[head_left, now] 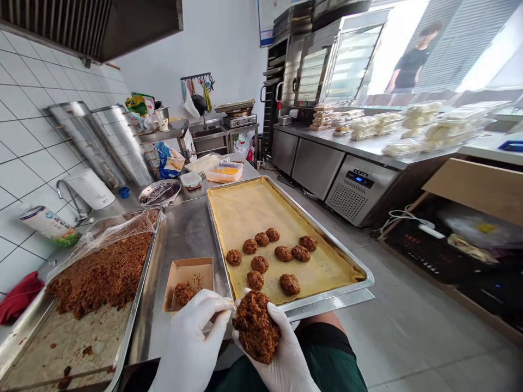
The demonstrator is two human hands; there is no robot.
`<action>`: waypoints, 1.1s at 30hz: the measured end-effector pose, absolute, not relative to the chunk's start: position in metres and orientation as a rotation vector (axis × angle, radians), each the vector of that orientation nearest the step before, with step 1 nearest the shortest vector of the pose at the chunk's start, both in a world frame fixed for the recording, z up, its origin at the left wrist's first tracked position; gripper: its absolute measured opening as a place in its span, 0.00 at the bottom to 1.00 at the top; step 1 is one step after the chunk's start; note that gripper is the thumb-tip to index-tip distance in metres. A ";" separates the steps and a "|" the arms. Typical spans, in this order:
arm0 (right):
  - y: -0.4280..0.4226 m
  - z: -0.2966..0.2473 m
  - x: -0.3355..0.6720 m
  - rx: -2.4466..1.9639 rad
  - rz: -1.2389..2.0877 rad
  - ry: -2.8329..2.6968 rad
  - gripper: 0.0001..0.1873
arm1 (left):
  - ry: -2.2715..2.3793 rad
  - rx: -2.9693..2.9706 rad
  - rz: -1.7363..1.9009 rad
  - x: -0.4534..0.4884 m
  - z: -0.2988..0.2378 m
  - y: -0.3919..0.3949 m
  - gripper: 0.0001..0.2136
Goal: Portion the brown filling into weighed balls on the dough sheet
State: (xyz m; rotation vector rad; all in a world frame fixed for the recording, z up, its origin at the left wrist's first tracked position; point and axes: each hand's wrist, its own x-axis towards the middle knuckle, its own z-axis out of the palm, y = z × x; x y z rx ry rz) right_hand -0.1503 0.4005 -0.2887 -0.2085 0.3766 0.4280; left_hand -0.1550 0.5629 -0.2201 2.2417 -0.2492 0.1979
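My right hand (pixel 288 351), in a white glove, cups a large clump of dark brown shredded filling (pixel 256 326). Close at its left, my gloved left hand (pixel 196 332) has thumb and fingers pinched together; whatever is between them is hidden or too small to name. Past the hands, several small brown filling balls (pixel 260 264) lie on a tray (pixel 370 276) lined with a yellowish sheet (pixel 253 209). A small cardboard box (pixel 192 268) beyond my left hand contains some loose filling (pixel 183 293). At left, a metal tray (pixel 137 288) carries a heap of the same filling (pixel 106 267).
Plastic wrap (pixel 118 226) partly covers the heap. Behind stand a round dish (pixel 159 191), a plastic container (pixel 224 171) and a bottle (pixel 51 223). A steel counter at right bears stacked clear boxes (pixel 445 128). A person (pixel 412 62) is beyond the window.
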 end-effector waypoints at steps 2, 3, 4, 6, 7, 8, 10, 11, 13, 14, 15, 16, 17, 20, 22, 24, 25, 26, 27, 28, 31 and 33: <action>0.402 -0.290 -0.152 -0.234 0.413 0.359 0.15 | -0.301 2.233 0.263 -0.156 -0.222 0.560 0.07; 0.403 -0.290 -0.153 -0.243 0.406 0.348 0.15 | -0.353 2.229 0.285 -0.156 -0.223 0.558 0.07; 0.404 -0.291 -0.153 -0.252 0.401 0.338 0.15 | -0.413 2.234 0.298 -0.156 -0.224 0.556 0.08; 0.406 -0.292 -0.155 -0.287 0.383 0.320 0.15 | -0.525 2.276 0.296 -0.154 -0.223 0.554 0.10; 0.406 -0.292 -0.156 -0.316 0.368 0.311 0.15 | -0.565 2.309 0.280 -0.153 -0.222 0.554 0.10; 0.406 -0.293 -0.156 -0.354 0.348 0.301 0.16 | -0.591 2.344 0.259 -0.152 -0.220 0.554 0.11; 0.406 -0.295 -0.157 -0.455 0.304 0.260 0.19 | -0.621 2.413 0.196 -0.151 -0.216 0.556 0.11; 0.406 -0.296 -0.157 -0.513 0.287 0.234 0.20 | -0.632 2.443 0.154 -0.150 -0.213 0.557 0.11; 0.405 -0.297 -0.158 -0.612 0.269 0.182 0.21 | -0.647 2.492 0.081 -0.149 -0.210 0.558 0.12; 0.404 -0.297 -0.158 -0.642 0.264 0.158 0.20 | -0.652 2.512 0.056 -0.148 -0.208 0.559 0.12; 0.404 -0.297 -0.158 -0.657 0.263 0.139 0.18 | -0.653 2.534 0.044 -0.148 -0.208 0.559 0.11; 0.404 -0.296 -0.158 -0.660 0.264 0.126 0.17 | -0.654 2.558 0.045 -0.148 -0.208 0.559 0.10; 0.405 -0.296 -0.158 -0.656 0.267 0.117 0.17 | -0.657 2.584 0.056 -0.147 -0.209 0.558 0.09; 0.407 -0.294 -0.158 -0.645 0.284 0.109 0.16 | -0.655 2.647 0.104 -0.146 -0.212 0.555 0.07; 0.408 -0.293 -0.158 -0.637 0.289 0.116 0.16 | -0.637 2.642 0.132 -0.146 -0.213 0.554 0.08; 0.409 -0.292 -0.158 -0.614 0.302 0.147 0.15 | -0.598 2.587 0.135 -0.147 -0.212 0.554 0.09; 0.408 -0.292 -0.158 -0.598 0.308 0.171 0.15 | -0.566 2.543 0.116 -0.148 -0.211 0.555 0.10; 0.408 -0.292 -0.158 -0.581 0.314 0.198 0.15 | -0.520 2.493 0.087 -0.149 -0.209 0.557 0.10; 0.408 -0.292 -0.158 -0.565 0.323 0.227 0.16 | -0.459 2.446 0.060 -0.150 -0.207 0.561 0.10; 0.407 -0.292 -0.158 -0.551 0.336 0.256 0.17 | -0.391 2.405 0.045 -0.150 -0.204 0.567 0.09; 0.405 -0.291 -0.157 -0.522 0.356 0.331 0.19 | -0.234 2.375 0.132 -0.145 -0.198 0.594 0.06; 0.404 -0.290 -0.155 -0.496 0.340 0.382 0.21 | -0.165 2.450 0.241 -0.137 -0.201 0.618 0.07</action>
